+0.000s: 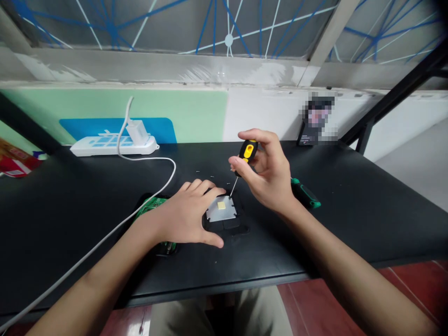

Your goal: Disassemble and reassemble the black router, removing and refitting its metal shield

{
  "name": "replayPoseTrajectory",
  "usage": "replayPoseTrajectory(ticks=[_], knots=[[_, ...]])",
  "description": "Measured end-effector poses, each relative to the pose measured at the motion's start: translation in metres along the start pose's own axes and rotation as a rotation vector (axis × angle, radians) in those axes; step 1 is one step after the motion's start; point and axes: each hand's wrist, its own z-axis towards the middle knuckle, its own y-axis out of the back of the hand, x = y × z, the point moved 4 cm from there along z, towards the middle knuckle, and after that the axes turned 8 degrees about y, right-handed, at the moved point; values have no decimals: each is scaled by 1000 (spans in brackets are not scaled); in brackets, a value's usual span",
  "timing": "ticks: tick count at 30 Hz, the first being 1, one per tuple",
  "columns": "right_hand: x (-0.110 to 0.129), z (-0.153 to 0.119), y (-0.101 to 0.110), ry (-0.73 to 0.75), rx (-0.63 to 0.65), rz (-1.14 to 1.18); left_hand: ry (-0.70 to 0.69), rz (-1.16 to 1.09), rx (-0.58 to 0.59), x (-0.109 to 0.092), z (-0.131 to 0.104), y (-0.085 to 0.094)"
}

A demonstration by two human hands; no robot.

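My right hand [268, 170] grips a black and yellow screwdriver [248, 150] between thumb and fingers. Its thin shaft slants down to the upper right corner of a silver metal plate [221, 213]. The plate, with a small pale yellow pad [221, 205] in its middle, sits in a black device [224, 226] lying flat. My left hand [191, 212] spreads over the device's left side, fingers apart, thumb pointing right along the near side. Partly hidden under that hand and forearm is a green circuit board [152, 205] in a black housing.
Several small screws [212, 177] lie beyond the device. A green and black tool handle [305, 192] rests right of my right hand. A white cable [171, 175] runs from a power strip [114, 145] across the left table. A phone [313, 122] leans on the wall.
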Motion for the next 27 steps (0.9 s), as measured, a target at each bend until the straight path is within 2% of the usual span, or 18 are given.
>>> replayPoseTrajectory(ticks=[5, 11, 14, 19, 27], knots=[[2, 0, 0, -6, -51, 0, 3, 4, -4, 0, 1, 0], [10, -1, -6, -30, -4, 98, 19, 32, -32, 0, 1, -1], [7, -1, -6, -29, -27, 23, 47, 41, -39, 1, 0, -1], [8, 1, -1, 66, -118, -124, 57, 45, -24, 0, 1, 0], [13, -1, -6, -25, -19, 32, 46, 37, -25, -1, 0, 1]])
